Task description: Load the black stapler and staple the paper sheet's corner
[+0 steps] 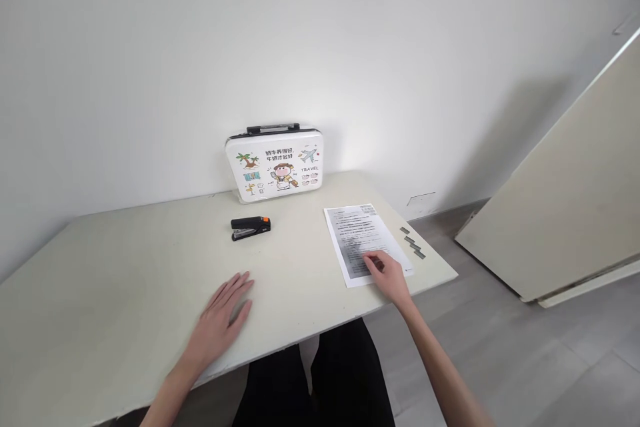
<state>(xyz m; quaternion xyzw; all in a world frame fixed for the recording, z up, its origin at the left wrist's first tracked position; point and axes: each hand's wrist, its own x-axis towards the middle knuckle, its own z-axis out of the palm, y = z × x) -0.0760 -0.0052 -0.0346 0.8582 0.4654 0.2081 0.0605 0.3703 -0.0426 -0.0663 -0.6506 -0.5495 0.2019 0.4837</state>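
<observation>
My left hand lies flat on the table with its fingers stretched out, holding nothing. Beyond its fingertips, a black stapler with an orange button rests on its base, pointing left. My right hand is on the lower part of a printed sheet of paper. Its fingers are curled in, thumb close to the index finger; anything between the fingertips is hidden. Several short grey strips of staples lie in a row to the right of the sheet, near the table's right edge.
A white case with cartoon prints and a black handle stands at the back of the table, near the wall. Past the right edge, a large pale panel leans over the grey floor. My legs are below the front edge.
</observation>
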